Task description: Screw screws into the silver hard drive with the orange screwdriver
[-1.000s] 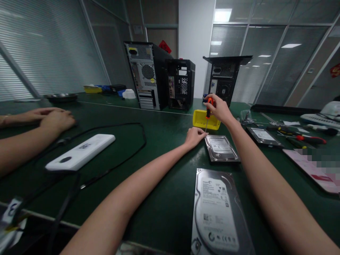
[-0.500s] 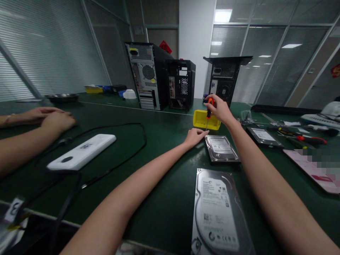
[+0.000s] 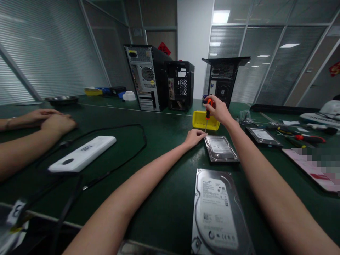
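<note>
My right hand [image 3: 219, 108] grips the orange-and-black handle of a screwdriver [image 3: 208, 114], which stands nearly upright with its thin shaft pointing down. The shaft's tip meets the fingertips of my left hand [image 3: 194, 138], at the far left corner of a silver hard drive [image 3: 221, 148] lying label up. My left fingers are pinched together there; whatever is between them is too small to tell. Just behind the tip sits a yellow plastic tray [image 3: 198, 121]. A larger-looking hard drive [image 3: 216, 212] lies nearer me, also label up.
Another drive [image 3: 262, 136], pliers [image 3: 309, 138] and a pink board [image 3: 308, 166] lie to the right. Computer cases [image 3: 143, 76] stand at the back. On the left are a white power bank [image 3: 85, 152], a black cable [image 3: 145, 136] and another person's hands [image 3: 58, 122].
Both hands and the screwdriver keep almost the same pose at the drive's corner. The view has shifted very slightly. The other person's hands stay at rest.
</note>
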A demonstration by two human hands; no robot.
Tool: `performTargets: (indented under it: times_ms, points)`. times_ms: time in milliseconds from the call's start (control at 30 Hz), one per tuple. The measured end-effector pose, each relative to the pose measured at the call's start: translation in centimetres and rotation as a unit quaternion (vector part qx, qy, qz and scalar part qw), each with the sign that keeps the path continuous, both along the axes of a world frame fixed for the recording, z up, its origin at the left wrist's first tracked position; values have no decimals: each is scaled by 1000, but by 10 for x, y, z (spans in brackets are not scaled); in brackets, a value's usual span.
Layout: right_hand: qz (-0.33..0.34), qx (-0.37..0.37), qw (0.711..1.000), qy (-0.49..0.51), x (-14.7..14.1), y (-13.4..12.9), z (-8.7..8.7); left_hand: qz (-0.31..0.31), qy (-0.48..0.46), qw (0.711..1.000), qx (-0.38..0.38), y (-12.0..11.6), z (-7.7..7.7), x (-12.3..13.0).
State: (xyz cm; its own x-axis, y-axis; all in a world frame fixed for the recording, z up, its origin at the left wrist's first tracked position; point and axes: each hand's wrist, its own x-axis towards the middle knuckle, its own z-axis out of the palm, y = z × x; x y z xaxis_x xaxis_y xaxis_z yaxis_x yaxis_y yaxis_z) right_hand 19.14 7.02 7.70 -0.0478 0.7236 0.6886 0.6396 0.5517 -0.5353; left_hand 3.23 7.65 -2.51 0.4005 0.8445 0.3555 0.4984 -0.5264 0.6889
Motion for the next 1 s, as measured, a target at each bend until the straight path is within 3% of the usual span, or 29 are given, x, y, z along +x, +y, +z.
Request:
performTargets:
  times_ms: [367,1000]
  points:
    - [-4,22,999,-26,-4,-3,1,2,0,1000,10,-3,1,-2]
    - [11,-8,1000,15,-2,-4,-5,14,23,1000,16,-6,-3,-6]
